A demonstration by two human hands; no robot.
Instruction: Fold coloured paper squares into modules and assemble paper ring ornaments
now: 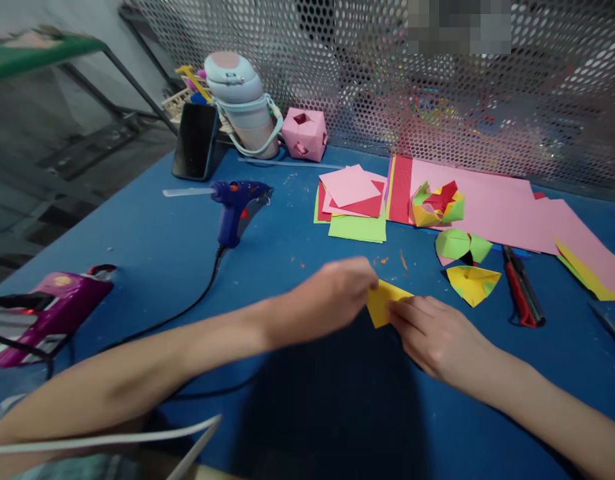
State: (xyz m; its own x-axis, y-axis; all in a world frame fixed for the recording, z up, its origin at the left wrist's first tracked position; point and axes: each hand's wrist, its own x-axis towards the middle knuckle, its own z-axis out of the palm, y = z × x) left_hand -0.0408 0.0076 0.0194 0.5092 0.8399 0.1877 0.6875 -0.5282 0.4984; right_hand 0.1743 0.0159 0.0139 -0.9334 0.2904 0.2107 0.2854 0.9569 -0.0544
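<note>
A small yellow folded paper (382, 301) lies on the blue table (152, 240) between my two hands. My left hand (327, 297) pinches its left edge with the fingers closed. My right hand (437, 333) presses on its right side with the fingers curled over it. Folded paper pieces lie just beyond: a yellow one (473, 283), a green one (460, 245) and a yellow-red-green one (437, 203). Both hands are slightly smeared by motion.
A blue glue gun (234, 207) with a black cord stands at the left middle. A stack of coloured square sheets (354, 203), large pink sheets (492, 200), a red cutter (523, 288), a pink paper cube (304, 133), a phone (196, 141), a bottle (242, 100) and a magenta device (47, 313) are around.
</note>
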